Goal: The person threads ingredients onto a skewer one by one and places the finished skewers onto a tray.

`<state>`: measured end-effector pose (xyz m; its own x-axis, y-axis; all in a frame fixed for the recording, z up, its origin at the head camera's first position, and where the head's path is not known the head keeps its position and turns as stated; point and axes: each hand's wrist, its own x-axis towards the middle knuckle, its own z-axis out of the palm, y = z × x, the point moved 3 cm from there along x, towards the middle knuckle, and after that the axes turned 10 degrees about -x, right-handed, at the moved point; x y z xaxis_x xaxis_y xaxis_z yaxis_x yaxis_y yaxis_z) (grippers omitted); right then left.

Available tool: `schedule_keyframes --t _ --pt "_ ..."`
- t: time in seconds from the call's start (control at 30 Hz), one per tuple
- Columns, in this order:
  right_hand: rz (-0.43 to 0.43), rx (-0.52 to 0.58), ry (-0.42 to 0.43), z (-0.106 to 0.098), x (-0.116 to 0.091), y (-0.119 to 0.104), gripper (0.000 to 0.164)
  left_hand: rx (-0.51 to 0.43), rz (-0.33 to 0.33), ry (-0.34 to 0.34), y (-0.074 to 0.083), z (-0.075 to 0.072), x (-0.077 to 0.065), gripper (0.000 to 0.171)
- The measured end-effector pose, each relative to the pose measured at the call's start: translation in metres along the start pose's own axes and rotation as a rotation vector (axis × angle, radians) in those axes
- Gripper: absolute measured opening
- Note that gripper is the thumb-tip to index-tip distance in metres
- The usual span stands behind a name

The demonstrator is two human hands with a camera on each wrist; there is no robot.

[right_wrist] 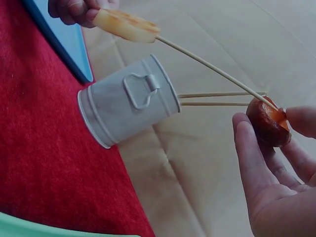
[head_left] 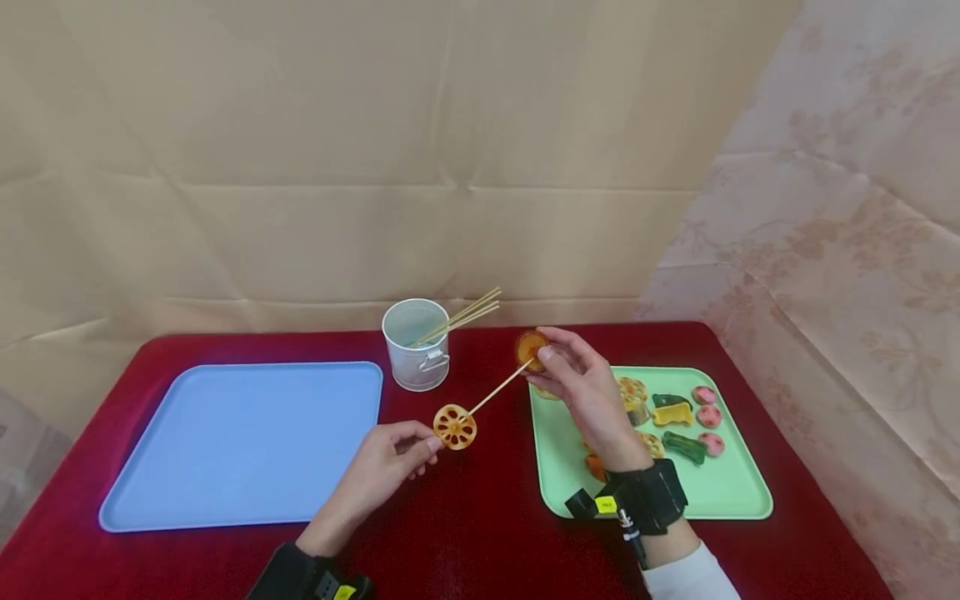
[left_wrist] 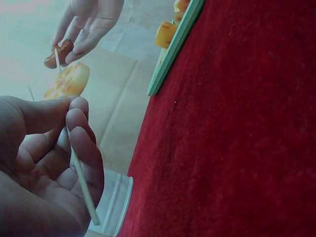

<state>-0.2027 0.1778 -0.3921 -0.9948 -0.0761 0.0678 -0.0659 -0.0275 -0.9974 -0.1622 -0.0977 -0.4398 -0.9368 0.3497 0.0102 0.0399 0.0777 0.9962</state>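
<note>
My left hand (head_left: 386, 467) pinches a thin wooden skewer (head_left: 498, 389) just below a lotus root slice (head_left: 455, 427); the skewer's lower end crosses the palm in the left wrist view. The slice is pale with browned patches and is threaded on the skewer, which slants up to the right. My right hand (head_left: 588, 392) holds a brown mushroom cap (right_wrist: 266, 123) between thumb and fingers, its orange underside facing the skewer. The skewer's tip meets that underside near the thumb; how deep it goes, I cannot tell.
A white metal bucket (head_left: 417, 367) with several skewers (head_left: 472, 312) leaning out stands at the back. To the left lies a blue tray (head_left: 247, 450). A green tray (head_left: 723, 492) on the right, partly behind the right arm, bears several food pieces (head_left: 672, 414). Red cloth (head_left: 465, 533) covers the table.
</note>
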Motion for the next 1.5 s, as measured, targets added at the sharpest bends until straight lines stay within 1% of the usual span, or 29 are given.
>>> schedule_keyframes --t 0.17,0.4,0.47,0.83,1.03,1.23,1.33,1.43,1.5 --pt "0.003 -0.041 -0.005 0.0004 -0.0001 0.0017 0.044 0.007 -0.005 0.011 -0.0004 0.0008 -0.0006 0.015" --pt "-0.004 -0.010 0.013 -0.0004 0.0006 0.0032 0.045 0.014 -0.008 0.020 -0.0030 -0.0006 -0.0010 0.016" --pt "-0.006 -0.016 0.009 0.0000 0.0008 0.0033 0.045 0.020 -0.008 0.022 -0.0037 -0.0009 -0.0010 0.016" --pt "0.005 -0.144 -0.018 0.0024 0.0009 0.0050 0.045 0.047 -0.016 0.036 -0.0039 -0.0022 -0.0016 0.016" --pt "0.012 -0.162 0.002 0.0015 0.0005 0.0040 0.046 0.070 -0.015 0.079 -0.0014 -0.0017 -0.0017 0.015" --pt "0.039 -0.199 0.010 0.0042 -0.0021 0.0047 0.043 0.114 -0.031 0.153 0.0002 0.0002 -0.0019 0.010" --pt "0.040 -0.192 0.027 0.0040 -0.0029 0.0060 0.042 0.130 -0.020 0.182 0.0010 0.0022 -0.0021 0.008" --pt "0.041 -0.175 0.039 0.0027 -0.0042 0.0059 0.042 0.126 -0.007 0.189 0.0012 0.0048 -0.0019 0.008" --pt "0.040 -0.188 0.034 0.0022 -0.0053 0.0058 0.042 0.119 -0.003 0.187 0.0011 0.0069 -0.0015 0.008"
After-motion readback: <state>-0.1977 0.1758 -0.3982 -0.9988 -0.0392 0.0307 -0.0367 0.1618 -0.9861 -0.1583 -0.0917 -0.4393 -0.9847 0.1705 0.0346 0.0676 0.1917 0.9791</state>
